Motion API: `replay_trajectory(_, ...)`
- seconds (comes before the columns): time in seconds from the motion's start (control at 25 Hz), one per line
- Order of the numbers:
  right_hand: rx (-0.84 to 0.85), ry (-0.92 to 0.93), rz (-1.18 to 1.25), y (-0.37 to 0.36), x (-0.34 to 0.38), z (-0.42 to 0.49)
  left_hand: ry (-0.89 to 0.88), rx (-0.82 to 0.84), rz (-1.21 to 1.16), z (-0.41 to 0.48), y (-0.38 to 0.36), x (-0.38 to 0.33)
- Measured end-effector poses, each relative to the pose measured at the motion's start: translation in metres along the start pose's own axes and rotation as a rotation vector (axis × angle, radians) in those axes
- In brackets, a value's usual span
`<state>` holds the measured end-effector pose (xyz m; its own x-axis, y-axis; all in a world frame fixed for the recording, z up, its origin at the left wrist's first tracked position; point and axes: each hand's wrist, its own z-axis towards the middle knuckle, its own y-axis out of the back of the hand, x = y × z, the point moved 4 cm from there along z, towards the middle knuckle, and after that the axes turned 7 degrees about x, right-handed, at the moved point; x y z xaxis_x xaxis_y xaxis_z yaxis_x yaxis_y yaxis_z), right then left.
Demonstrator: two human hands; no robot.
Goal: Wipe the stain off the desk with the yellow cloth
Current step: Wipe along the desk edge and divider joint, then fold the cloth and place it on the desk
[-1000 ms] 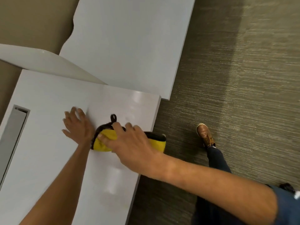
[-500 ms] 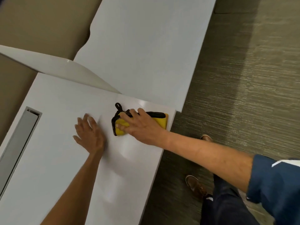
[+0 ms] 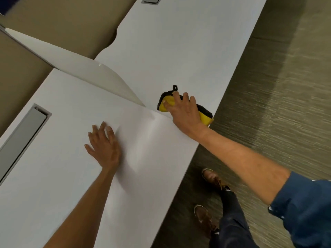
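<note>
The yellow cloth (image 3: pixel 167 103), edged in black with a small black loop, lies flat on the white desk (image 3: pixel 59 172) close to the seam with the neighbouring desk and near the right edge. My right hand (image 3: pixel 184 113) presses down on top of the cloth and covers most of it. My left hand (image 3: pixel 104 146) rests flat on the near desk, fingers spread, well to the left of the cloth and holding nothing. No stain shows on the surface.
A second white desk (image 3: pixel 179 42) continues at the back. A curved white divider panel (image 3: pixel 86 72) rises along the seam. A grey cable slot (image 3: pixel 23 138) sits at the left. Carpet floor (image 3: pixel 277 104) lies right of the edge, with my brown shoes (image 3: pixel 211 178) below.
My right hand has slid the cloth away from me, up to the seam with the far desk and along the right edge. My left hand stays flat on the desk.
</note>
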<state>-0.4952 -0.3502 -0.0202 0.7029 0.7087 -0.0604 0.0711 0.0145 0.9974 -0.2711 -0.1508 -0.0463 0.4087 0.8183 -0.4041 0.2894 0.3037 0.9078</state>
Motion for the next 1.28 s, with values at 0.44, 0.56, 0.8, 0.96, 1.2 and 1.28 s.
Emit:
replay_trajectory(0.44, -0.145, -0.135, 0.273, 0.04, -0.069, -0.059, -0.015, 0.036, 0.01, -0.002, 0.002, -0.004)
replay_trajectory(0.56, -0.193, 0.063, 0.392, 0.069, -0.025, -0.058, -0.041, 0.068, -0.082, -0.008, 0.01, -0.004)
replay_trajectory(0.8, -0.071, 0.761, 0.282, 0.082, 0.067, -0.051, -0.034, -0.016, -0.467, -0.061, 0.042, -0.015)
replay_trajectory(0.96, 0.028, 1.136, 0.047, 0.064, 0.096, -0.052, 0.239, -0.159, -0.575, -0.12, 0.069, 0.002)
replay_trajectory(1.2, 0.067, 0.95, 0.074, 0.057, 0.08, -0.054, 0.473, 0.186, -0.454, -0.167, 0.043, -0.006)
replay_trajectory(1.28, 0.023, 0.465, 0.374, 0.062, 0.053, -0.051, 0.496, 0.194, -0.476, -0.168, 0.035, -0.014)
